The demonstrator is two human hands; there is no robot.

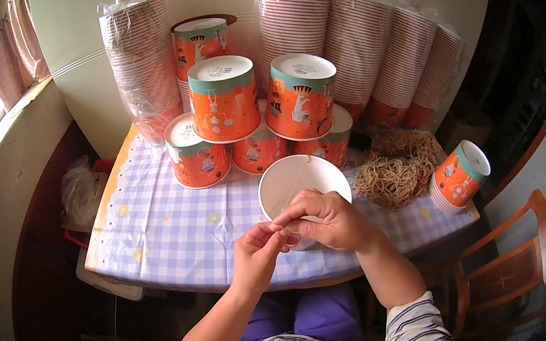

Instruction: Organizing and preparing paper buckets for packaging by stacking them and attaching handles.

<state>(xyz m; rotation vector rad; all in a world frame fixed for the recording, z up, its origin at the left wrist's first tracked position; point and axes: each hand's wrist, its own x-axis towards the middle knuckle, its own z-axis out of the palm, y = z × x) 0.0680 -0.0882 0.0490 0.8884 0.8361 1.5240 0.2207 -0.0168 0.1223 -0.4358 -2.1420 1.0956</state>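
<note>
A white-lined paper bucket [270, 186] stands upright at the table's front edge, its open mouth facing me. From its far rim a thin pale string [297, 182] crosses the opening down to my fingertips. My left hand [257, 255] is closed in a pinch at the bucket's near left rim, its fingertips meeting those of the other hand. My right hand [329, 222] reaches over the near rim, thumb and forefinger pressed together on the string. The string's end between the fingers is hidden.
Behind the bucket, upside-down orange-and-green paper buckets [226, 107] form a stacked pile. Tall plastic-wrapped bucket stacks [294, 24] line the wall. A heap of tan string loops [395, 171] and a leaning short bucket stack [459, 176] lie right. A wooden chair [510, 270] stands lower right.
</note>
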